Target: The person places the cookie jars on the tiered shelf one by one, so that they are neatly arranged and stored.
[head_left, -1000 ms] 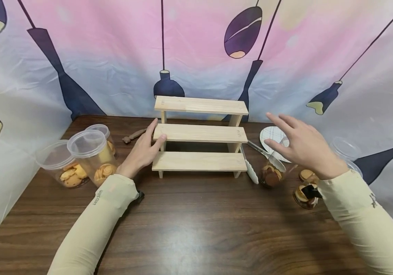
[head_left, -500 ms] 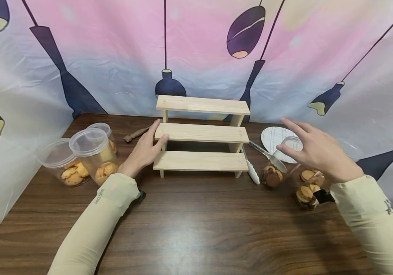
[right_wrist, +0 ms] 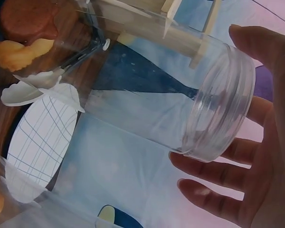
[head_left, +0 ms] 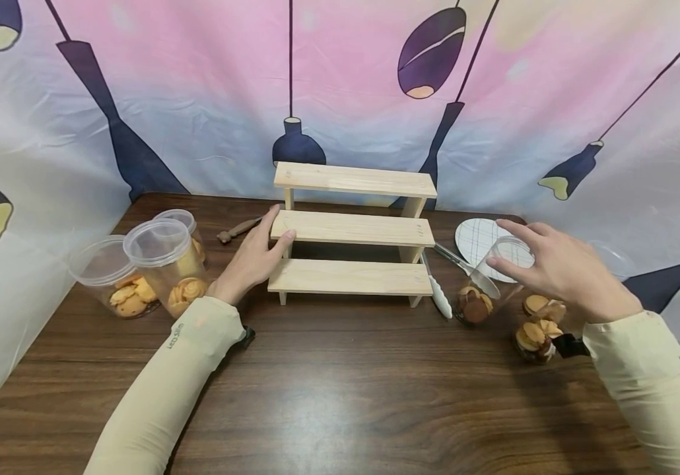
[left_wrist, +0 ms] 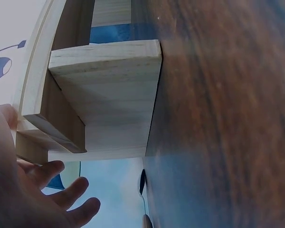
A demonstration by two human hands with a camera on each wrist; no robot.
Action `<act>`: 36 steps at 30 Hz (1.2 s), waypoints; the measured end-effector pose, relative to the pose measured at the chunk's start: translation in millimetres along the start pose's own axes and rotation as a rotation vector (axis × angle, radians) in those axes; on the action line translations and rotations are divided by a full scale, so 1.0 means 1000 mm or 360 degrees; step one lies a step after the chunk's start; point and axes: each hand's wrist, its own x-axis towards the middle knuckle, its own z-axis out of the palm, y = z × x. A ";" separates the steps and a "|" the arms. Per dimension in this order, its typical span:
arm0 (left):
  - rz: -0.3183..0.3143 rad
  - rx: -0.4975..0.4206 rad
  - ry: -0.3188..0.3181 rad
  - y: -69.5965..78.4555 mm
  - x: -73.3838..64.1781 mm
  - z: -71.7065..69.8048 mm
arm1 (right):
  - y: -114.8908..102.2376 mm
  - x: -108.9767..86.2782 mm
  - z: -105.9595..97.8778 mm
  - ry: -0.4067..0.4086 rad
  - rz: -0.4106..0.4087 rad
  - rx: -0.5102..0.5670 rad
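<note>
A three-step wooden display stand point(head_left: 352, 227) stands at the back middle. My left hand point(head_left: 253, 257) rests on the left end of its middle step, the thumb on top. In the left wrist view, the other fingers point(left_wrist: 71, 192) extend loosely past the board's end. My right hand point(head_left: 566, 267) is at the top of a clear lidded jar point(right_wrist: 218, 99) with cookies at the bottom. The thumb and fingers spread on either side of the lid; I cannot tell whether they touch it. Tongs with white tips point(head_left: 441, 300) lie between stand and jar.
Several clear jars of cookies point(head_left: 158, 251) stand at the left. More cookies in a clear jar point(head_left: 533, 340) sit beside my right wrist. Behind the right jar is a round checked plate point(head_left: 473, 237). A wooden utensil point(head_left: 236, 232) lies left of the stand on the brown table point(head_left: 340, 382).
My right hand has moved right and slightly down, and its thumb and fingers now stand about the jar's lid. My left hand stays on the stand.
</note>
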 end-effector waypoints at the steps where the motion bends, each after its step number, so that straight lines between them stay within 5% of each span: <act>1: 0.0000 0.0000 0.0002 0.000 0.000 0.000 | 0.000 -0.001 0.000 0.0000 -0.0009 0.0002; 14: -0.0013 0.0009 0.0002 0.001 -0.002 0.001 | 0.003 -0.002 0.009 0.0130 -0.0116 0.0003; 36: -0.0030 0.0017 -0.0018 0.003 -0.004 0.000 | 0.004 -0.003 0.015 0.0229 -0.0096 0.0052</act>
